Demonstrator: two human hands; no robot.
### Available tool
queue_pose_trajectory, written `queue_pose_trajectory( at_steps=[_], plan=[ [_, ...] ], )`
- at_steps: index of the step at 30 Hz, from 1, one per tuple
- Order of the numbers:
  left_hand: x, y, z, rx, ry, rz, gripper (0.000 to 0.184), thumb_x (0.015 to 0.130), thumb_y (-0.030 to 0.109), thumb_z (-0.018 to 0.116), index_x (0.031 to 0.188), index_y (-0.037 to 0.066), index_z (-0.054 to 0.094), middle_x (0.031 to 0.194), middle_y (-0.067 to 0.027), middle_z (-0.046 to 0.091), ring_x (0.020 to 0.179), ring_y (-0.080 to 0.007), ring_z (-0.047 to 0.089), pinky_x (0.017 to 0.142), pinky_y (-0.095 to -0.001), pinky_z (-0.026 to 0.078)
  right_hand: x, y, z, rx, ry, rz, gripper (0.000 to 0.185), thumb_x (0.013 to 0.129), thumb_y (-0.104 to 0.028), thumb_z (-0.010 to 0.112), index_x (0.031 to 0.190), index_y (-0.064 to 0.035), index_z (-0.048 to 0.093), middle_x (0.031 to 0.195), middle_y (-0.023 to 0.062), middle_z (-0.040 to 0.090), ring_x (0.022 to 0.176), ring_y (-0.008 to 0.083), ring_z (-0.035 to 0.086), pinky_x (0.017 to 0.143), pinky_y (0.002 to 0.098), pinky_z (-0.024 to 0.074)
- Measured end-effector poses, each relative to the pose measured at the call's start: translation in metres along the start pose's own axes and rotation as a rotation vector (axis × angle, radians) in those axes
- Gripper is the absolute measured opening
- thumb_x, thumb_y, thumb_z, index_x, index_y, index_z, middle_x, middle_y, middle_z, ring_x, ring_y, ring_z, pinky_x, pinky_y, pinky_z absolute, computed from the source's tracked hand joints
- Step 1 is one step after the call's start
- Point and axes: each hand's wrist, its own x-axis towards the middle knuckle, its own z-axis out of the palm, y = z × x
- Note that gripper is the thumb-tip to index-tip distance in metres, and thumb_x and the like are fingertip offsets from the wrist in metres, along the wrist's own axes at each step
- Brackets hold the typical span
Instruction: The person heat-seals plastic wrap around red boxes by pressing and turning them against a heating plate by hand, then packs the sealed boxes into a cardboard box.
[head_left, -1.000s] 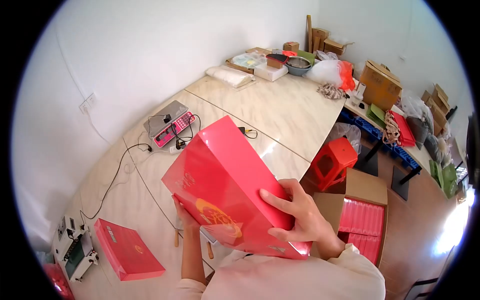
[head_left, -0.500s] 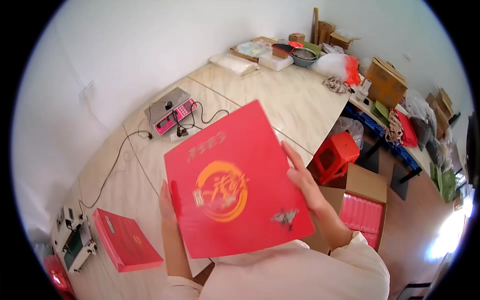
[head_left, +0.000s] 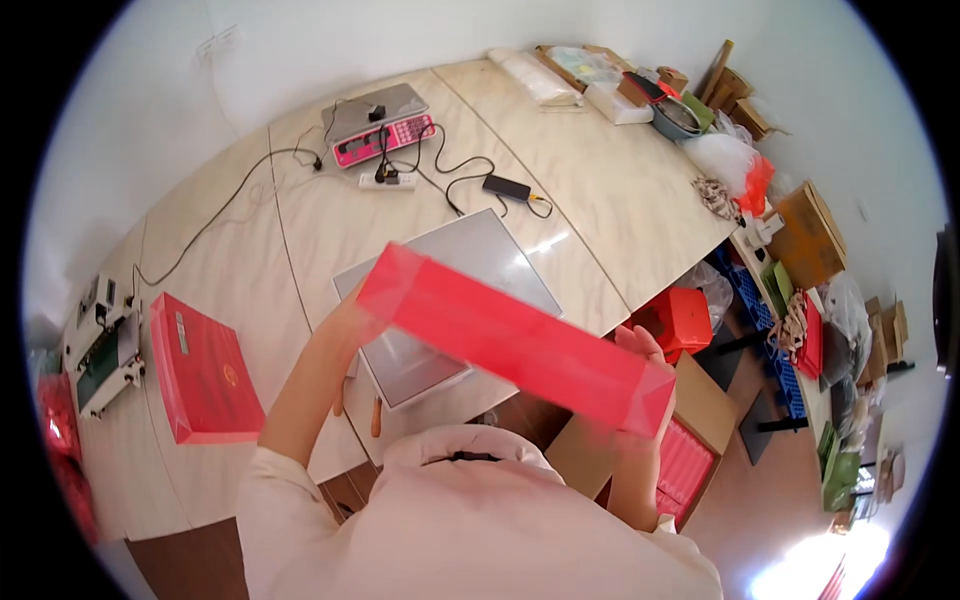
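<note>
A red box in clear film (head_left: 510,340) is held up in the air, its long narrow side facing the camera and slightly blurred. My left hand (head_left: 362,305) grips its left end, with the fingers mostly hidden behind the box. At the right end, my right hand (head_left: 645,350) holds it, fingertips showing above the edge. Below the box lies a grey metal plate (head_left: 425,365) with wooden handles at its near side. Another red box (head_left: 208,370) rests on the table to the left.
On the table (head_left: 560,165) are a pink scale (head_left: 385,140), a power strip (head_left: 388,181), cables, a phone (head_left: 507,187) and a white machine (head_left: 105,345). At right stand a red stool (head_left: 682,318) and an open carton (head_left: 708,405) of red packs.
The held box has turned from its broad printed face to its narrow side. The view has shifted, so the metal plate and phone now show.
</note>
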Motion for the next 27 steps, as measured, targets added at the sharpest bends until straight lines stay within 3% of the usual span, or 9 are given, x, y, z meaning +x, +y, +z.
queue_pose_trajectory(
  at_steps=[2, 3, 10, 13, 15, 18, 21, 25, 27],
  plan=[
    [0.006, -0.007, 0.005, -0.259, -0.211, -0.052, 0.038, 0.095, 0.029, 0.050, 0.125, 0.007, 0.052, 0.131, -0.0066, 0.051, 0.122, -0.0173, 0.046, 0.103, -0.0326, 0.036, 0.000, -0.004, -0.003, 0.049, 0.016, 0.007, 0.042, 0.094, -0.029, 0.036, 0.122, -0.0011, 0.049, 0.118, 0.0138, 0.054, 0.111, 0.0235, 0.051, 0.097, 0.0361, 0.0413],
    [0.005, -0.006, 0.013, -0.220, -0.210, -0.053, 0.034, 0.093, 0.030, 0.052, 0.118, 0.008, 0.056, 0.118, -0.0023, 0.059, 0.111, -0.0155, 0.054, 0.098, -0.0323, 0.040, 0.003, -0.004, -0.008, 0.041, 0.018, 0.014, 0.042, 0.094, -0.029, 0.036, 0.122, -0.0011, 0.049, 0.118, 0.0138, 0.054, 0.111, 0.0235, 0.051, 0.097, 0.0361, 0.0413],
    [0.012, 0.032, 0.044, -0.418, -0.050, -0.092, 0.049, 0.093, 0.042, 0.047, 0.129, 0.008, 0.049, 0.127, -0.0046, 0.055, 0.118, -0.0157, 0.049, 0.101, -0.0317, 0.035, 0.001, 0.009, -0.007, 0.028, 0.145, -0.058, 0.038, 0.094, -0.029, 0.035, 0.113, -0.0010, 0.053, 0.101, 0.0082, 0.055, 0.099, 0.0197, 0.055, 0.089, 0.0322, 0.0448],
    [0.002, 0.037, 0.049, -0.239, -0.027, 0.085, 0.053, 0.094, 0.040, 0.045, 0.134, 0.005, 0.044, 0.128, -0.0059, 0.053, 0.120, -0.0158, 0.047, 0.103, -0.0308, 0.031, -0.002, 0.025, -0.016, -0.116, 0.163, -0.124, 0.036, 0.094, -0.027, 0.034, 0.108, -0.0011, 0.054, 0.097, 0.0074, 0.054, 0.094, 0.0182, 0.055, 0.085, 0.0293, 0.0450],
    [-0.004, 0.031, 0.049, 0.061, 0.008, 0.353, 0.052, 0.094, 0.035, 0.044, 0.134, 0.003, 0.043, 0.125, -0.0063, 0.053, 0.117, -0.0154, 0.046, 0.102, -0.0299, 0.031, -0.001, 0.031, -0.013, -0.248, 0.154, -0.163, 0.034, 0.093, -0.026, 0.034, 0.105, -0.0012, 0.054, 0.095, 0.0071, 0.054, 0.091, 0.0173, 0.055, 0.084, 0.0279, 0.0451],
    [-0.003, 0.029, 0.039, 0.098, 0.063, 0.376, 0.049, 0.094, 0.032, 0.042, 0.132, 0.001, 0.043, 0.120, -0.0067, 0.054, 0.114, -0.0145, 0.047, 0.101, -0.0288, 0.031, -0.004, 0.036, -0.001, -0.165, 0.165, -0.121, 0.032, 0.093, -0.026, 0.035, 0.099, -0.0015, 0.055, 0.092, 0.0068, 0.054, 0.088, 0.0160, 0.054, 0.081, 0.0268, 0.0457],
    [0.004, 0.036, 0.025, 0.098, 0.066, 0.367, 0.048, 0.094, 0.032, 0.042, 0.131, 0.002, 0.044, 0.119, -0.0057, 0.054, 0.110, -0.0135, 0.048, 0.099, -0.0280, 0.033, 0.006, 0.051, -0.004, -0.565, 0.139, -0.312, 0.030, 0.092, -0.026, 0.036, 0.095, -0.0018, 0.054, 0.091, 0.0074, 0.054, 0.087, 0.0165, 0.055, 0.080, 0.0272, 0.0464],
    [0.011, 0.047, 0.014, 0.051, 0.061, 0.348, 0.045, 0.094, 0.033, 0.043, 0.126, 0.002, 0.048, 0.113, -0.0039, 0.057, 0.105, -0.0123, 0.051, 0.096, -0.0275, 0.035, 0.006, 0.059, 0.014, -0.170, 0.063, -0.218, 0.033, 0.092, -0.031, 0.039, 0.093, -0.0010, 0.053, 0.093, 0.0094, 0.055, 0.090, 0.0190, 0.055, 0.082, 0.0310, 0.0465],
    [0.018, 0.044, 0.003, 0.035, 0.102, 0.357, 0.040, 0.094, 0.035, 0.043, 0.113, 0.002, 0.056, 0.104, -0.0017, 0.060, 0.099, -0.0109, 0.053, 0.092, -0.0270, 0.037, 0.009, 0.064, 0.022, 0.040, 0.098, -0.173, 0.035, 0.092, -0.033, 0.040, 0.091, -0.0007, 0.053, 0.094, 0.0101, 0.055, 0.092, 0.0200, 0.055, 0.083, 0.0328, 0.0465]
  ],
)
